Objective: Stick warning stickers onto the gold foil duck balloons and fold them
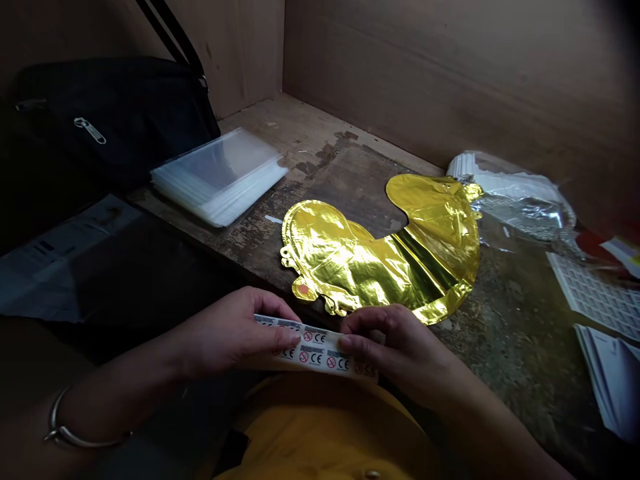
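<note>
Worn wooden counter (515, 347), plywood walls (450, 73) on two sides. Sticker strip (315, 350) pinched between my left hand (230, 333) and right hand (400, 350), at my lap edge; gold foil balloon (380, 253) just beyond.

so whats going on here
A person is holding a strip of printed CE labels with both hands, the left hand at one end and the right hand towards the other. A flat gold foil balloon lies just beyond on a worn wooden bench, with a stack of clear plastic bags to its left.
</note>
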Tool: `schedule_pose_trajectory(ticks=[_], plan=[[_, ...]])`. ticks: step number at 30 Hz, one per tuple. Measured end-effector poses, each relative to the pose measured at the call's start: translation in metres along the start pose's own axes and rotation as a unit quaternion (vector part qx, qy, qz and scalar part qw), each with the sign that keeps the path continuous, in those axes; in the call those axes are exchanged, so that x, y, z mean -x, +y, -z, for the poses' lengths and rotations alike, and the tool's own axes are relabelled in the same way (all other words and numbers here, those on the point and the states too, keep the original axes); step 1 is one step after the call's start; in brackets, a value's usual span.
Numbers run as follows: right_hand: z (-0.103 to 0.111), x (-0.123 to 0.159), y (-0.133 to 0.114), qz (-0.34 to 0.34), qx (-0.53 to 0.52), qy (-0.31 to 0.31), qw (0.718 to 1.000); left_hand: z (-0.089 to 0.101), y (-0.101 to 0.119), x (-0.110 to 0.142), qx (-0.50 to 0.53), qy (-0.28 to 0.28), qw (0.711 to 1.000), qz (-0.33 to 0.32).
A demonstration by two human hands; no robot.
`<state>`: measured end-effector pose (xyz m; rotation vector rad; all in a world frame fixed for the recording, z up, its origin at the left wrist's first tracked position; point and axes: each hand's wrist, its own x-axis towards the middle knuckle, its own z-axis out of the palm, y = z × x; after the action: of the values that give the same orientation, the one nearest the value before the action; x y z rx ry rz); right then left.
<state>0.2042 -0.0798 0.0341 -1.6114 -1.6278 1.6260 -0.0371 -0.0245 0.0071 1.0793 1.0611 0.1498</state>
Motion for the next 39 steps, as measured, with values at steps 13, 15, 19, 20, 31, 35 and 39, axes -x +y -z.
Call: schedule_pose_trajectory(ticks=[13,15,19,20,31,35,39], plan=[[-0.039,-0.007,0.003,0.324,0.292,0.263,0.860,-0.006,-0.005,0.004,0.018,0.013,1.000,-0.010],[-0.040,-0.007,0.005,0.339,0.310,0.282,0.843,-0.007,-0.007,0.004,0.035,0.008,0.999,-0.012],[-0.041,-0.004,0.008,0.367,0.351,0.284,0.813,-0.007,-0.010,0.005,0.056,0.004,0.998,-0.013],[-0.041,-0.003,0.008,0.372,0.356,0.276,0.812,-0.007,-0.010,0.005,0.056,0.005,0.998,-0.013],[-0.042,-0.007,0.007,0.332,0.331,0.311,0.827,-0.009,-0.005,0.006,0.052,0.016,0.998,-0.011],[-0.042,-0.004,0.014,0.358,0.358,0.298,0.810,-0.011,-0.003,0.007,0.054,0.018,0.998,-0.014],[-0.043,-0.004,0.019,0.381,0.375,0.292,0.793,-0.012,-0.004,0.006,0.062,0.016,0.998,-0.013]])
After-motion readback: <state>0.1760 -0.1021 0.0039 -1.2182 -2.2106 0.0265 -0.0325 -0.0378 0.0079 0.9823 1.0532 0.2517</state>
